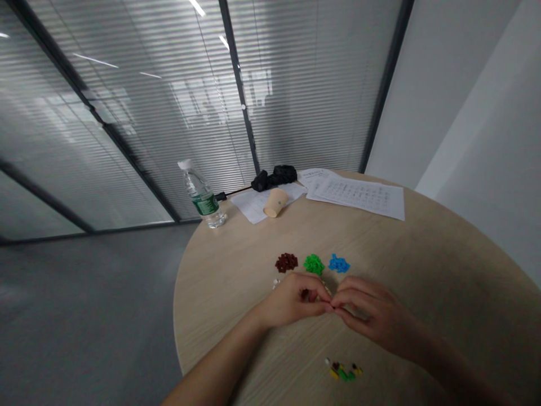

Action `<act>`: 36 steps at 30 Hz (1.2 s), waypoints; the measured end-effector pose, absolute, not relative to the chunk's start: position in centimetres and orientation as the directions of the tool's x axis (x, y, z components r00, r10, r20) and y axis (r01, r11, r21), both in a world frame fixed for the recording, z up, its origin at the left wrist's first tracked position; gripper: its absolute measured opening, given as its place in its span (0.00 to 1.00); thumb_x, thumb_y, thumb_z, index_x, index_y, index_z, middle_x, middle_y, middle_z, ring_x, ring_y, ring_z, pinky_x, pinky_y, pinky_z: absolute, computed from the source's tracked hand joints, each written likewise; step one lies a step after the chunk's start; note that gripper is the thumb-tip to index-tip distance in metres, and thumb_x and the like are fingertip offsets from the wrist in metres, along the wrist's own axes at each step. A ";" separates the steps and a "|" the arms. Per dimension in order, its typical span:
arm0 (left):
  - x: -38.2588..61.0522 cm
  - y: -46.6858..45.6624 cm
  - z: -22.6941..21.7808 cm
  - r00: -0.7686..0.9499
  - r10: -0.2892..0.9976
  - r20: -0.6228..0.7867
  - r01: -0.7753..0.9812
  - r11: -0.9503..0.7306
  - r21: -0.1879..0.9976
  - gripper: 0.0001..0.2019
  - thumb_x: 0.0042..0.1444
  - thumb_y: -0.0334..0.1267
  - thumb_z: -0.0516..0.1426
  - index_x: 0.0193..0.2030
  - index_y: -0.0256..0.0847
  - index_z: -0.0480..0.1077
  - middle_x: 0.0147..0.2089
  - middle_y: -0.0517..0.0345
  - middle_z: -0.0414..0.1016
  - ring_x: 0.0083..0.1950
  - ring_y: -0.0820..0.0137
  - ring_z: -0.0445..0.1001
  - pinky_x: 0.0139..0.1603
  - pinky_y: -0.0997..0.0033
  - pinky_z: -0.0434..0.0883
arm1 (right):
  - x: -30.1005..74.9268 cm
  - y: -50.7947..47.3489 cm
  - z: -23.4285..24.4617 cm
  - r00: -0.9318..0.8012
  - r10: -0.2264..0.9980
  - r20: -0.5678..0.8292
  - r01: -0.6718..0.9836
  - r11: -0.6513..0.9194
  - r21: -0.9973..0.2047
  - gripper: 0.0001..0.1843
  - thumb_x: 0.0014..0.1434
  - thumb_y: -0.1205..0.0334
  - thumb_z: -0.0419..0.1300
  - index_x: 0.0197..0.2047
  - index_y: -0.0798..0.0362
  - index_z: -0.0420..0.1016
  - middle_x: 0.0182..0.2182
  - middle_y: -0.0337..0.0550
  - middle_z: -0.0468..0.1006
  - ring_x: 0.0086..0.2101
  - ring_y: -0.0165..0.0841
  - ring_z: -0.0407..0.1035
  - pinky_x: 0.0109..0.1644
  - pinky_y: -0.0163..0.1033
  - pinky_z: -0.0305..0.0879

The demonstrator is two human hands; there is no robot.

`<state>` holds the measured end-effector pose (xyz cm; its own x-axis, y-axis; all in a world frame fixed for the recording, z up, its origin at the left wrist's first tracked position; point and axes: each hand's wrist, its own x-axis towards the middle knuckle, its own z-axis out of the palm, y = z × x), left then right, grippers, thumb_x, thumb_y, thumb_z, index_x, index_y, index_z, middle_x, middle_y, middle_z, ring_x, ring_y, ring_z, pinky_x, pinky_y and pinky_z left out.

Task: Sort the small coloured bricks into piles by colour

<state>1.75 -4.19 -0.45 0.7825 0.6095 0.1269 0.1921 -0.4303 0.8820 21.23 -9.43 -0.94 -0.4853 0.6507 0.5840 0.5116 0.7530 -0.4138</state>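
Observation:
My left hand (296, 301) and my right hand (372, 310) meet at the fingertips above the table, thumbs and forefingers pinched together. Whatever lies between them is too small or hidden to make out. Just beyond the hands are a pile of dark brown pieces (286, 263), a pile of green pieces (314, 264) and a pile of blue pieces (338, 263). Some white pieces (276, 283) show past my left hand, which partly covers them. Closer to me lies a loose group of small mixed pieces (344, 372) in yellow, green, brown and white.
The round wooden table (228, 270) carries a water bottle (205, 197) at its left edge. At the back lie a tipped paper cup (276, 203), a black bundled object (274, 177) and printed sheets (359, 194). Behind stands a glass partition with blinds (313, 84).

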 end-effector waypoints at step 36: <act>-4.4 0.2 0.8 0.556 0.830 0.050 0.770 -0.536 0.347 0.09 0.56 0.39 0.54 0.33 0.42 0.76 0.31 0.59 0.73 0.31 0.73 0.68 0.31 0.76 0.60 | 21.8 -9.0 -1.2 -0.401 0.731 0.552 0.637 0.656 -0.405 0.09 0.60 0.67 0.52 0.32 0.53 0.73 0.25 0.42 0.76 0.27 0.29 0.69 0.32 0.33 0.64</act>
<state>-4.45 0.21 0.82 0.5556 0.8299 0.0497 0.7697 -0.5360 0.3468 21.84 -9.04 -1.25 -0.4011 0.7310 0.5520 0.6369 0.6557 -0.4054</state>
